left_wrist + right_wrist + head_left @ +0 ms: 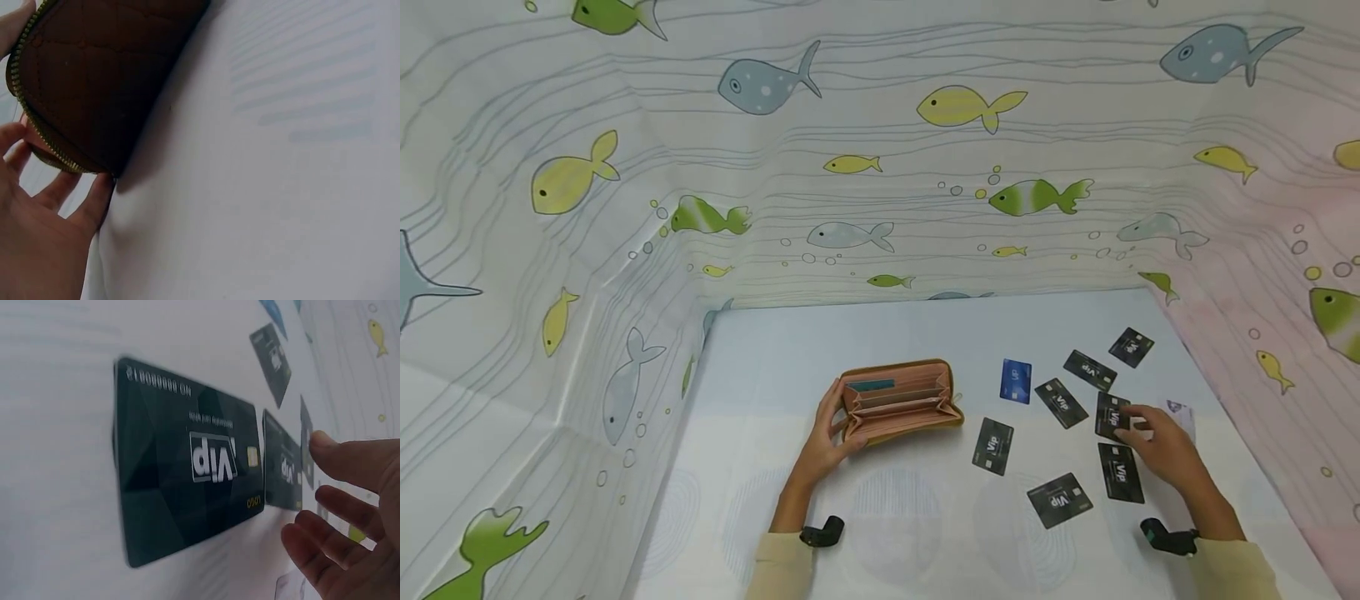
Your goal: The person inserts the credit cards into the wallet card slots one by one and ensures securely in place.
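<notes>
My left hand holds the left end of an unzipped brown wallet, its thumb along the front and its fingers at the side. In the left wrist view the wallet's quilted outside and brass zip show. A teal card sticks up from a slot inside it. My right hand reaches over the right edge of a black VIP card on the table. In the right wrist view its thumb and fingers are spread apart; whether they touch the card I cannot tell.
Several other black VIP cards lie around, one just nearer than the right hand, another near the front. A blue card lies right of the wallet. A pale patterned card is partly behind the right hand. Fish-print sheeting surrounds the table.
</notes>
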Demonstrator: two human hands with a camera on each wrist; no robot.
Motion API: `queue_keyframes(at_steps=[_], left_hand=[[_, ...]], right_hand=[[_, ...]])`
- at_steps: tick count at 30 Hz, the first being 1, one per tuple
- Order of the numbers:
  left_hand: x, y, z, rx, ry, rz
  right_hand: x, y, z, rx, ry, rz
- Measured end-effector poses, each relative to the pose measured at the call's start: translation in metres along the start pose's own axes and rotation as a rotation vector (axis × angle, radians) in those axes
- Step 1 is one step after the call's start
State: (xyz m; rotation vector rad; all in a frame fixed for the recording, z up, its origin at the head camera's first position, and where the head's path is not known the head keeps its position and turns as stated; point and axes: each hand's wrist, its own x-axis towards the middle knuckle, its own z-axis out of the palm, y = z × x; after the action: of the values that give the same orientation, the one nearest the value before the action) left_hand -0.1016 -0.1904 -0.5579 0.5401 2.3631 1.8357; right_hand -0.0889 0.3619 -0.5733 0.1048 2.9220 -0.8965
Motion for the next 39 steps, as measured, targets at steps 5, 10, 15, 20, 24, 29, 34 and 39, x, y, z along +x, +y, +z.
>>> queue_keyframes(at_steps=[5,10,15,20,24,29,34,39], left_hand=[[-0.001,0.000,-0.001,-0.015,0.003,-0.016],[-0.001,0.001,-0.001,-0.026,-0.003,-0.014],[-0.001,0.002,0.000,-0.036,0.003,-0.022],[-0.002,-0.001,0.000,-0.033,0.010,-0.035],[-0.002,0.000,0.000,-0.041,0.012,-0.036],[-0.003,0.001,0.001,-0.042,0.015,-0.027],[-0.003,0.001,0.001,-0.047,0.015,-0.028],[-0.003,0.000,0.000,-0.038,0.011,-0.021]], right_hand=[[0.014,0.006,0.000,-0.032,-0.068,-0.006],[0.022,0.007,0.002,-0.034,-0.103,-0.018],[0.025,0.009,0.004,-0.065,-0.110,-0.057],[0.030,0.012,0.003,-0.087,-0.117,-0.075],[0.036,0.013,0.001,-0.105,-0.134,-0.068],[0.040,0.012,-0.002,-0.105,-0.160,-0.046],[0.043,0.012,-0.005,-0.111,-0.178,-0.021],[0.049,0.013,-0.008,-0.155,-0.189,-0.031]])
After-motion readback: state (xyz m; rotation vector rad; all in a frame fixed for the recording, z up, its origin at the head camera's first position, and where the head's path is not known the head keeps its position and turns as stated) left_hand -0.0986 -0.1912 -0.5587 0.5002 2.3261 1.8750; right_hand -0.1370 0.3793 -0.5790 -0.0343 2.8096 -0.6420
